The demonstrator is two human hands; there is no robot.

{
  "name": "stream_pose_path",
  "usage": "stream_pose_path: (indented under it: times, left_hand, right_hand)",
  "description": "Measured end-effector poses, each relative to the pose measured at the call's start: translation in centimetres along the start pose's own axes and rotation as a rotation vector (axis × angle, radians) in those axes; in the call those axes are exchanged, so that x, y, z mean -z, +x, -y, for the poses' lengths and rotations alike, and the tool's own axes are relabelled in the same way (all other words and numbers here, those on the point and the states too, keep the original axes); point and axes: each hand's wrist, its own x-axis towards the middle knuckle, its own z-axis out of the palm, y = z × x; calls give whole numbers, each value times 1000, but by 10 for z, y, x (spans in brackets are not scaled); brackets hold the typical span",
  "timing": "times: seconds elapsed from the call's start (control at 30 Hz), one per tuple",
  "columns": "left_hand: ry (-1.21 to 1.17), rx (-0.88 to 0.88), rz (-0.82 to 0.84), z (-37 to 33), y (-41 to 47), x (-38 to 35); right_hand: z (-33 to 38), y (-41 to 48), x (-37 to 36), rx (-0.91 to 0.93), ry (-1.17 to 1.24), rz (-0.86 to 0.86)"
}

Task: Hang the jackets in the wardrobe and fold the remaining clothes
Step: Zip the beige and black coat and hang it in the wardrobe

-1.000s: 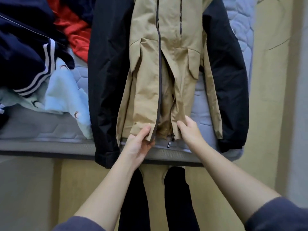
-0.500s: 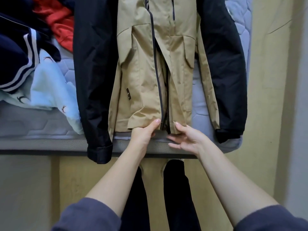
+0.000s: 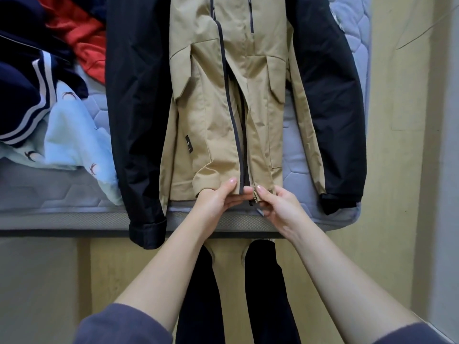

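Note:
A tan jacket (image 3: 206, 115) with black sleeves lies face up on a grey quilted mattress (image 3: 62, 194), its hem at the near edge. Its front zip is undone along the lower part. My left hand (image 3: 218, 197) pinches the left front panel at the hem, thumb on top beside the dark zip strip. My right hand (image 3: 275, 202) pinches the right panel's bottom corner at the zip end. The two hands nearly touch. The left sleeve's cuff hangs over the mattress edge.
A heap of clothes lies at the left: a navy garment with white stripes (image 3: 27, 95), a red one (image 3: 79, 38) and a pale blue printed one (image 3: 72, 142). Yellow floor (image 3: 397, 145) shows on the right. My dark trouser legs (image 3: 268, 294) stand below the mattress edge.
Both hands have closed in on the hem at the zip's bottom. The right hand, open half a second ago, now pinches the right panel's corner. The two front panels lie closer together.

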Motion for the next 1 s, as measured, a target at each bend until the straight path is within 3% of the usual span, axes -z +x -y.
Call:
stream_pose_path:
  times: [0.17,0.3,0.6,1.0]
  left_hand:
    - [101,91,34,-2,-1,8]
    - [167,92,-139,-2,1,15]
    - [98,-250,-238,-3,-8,8]
    - [1,-440,-349,-14,-22,-17]
  right_hand:
    - [-3,3,-3,-7,108,19]
    - [-4,1,-6,-42,190,60]
    - [2,-16,-16,-32,289,145]
    - [2,-35,-28,70,435,121]
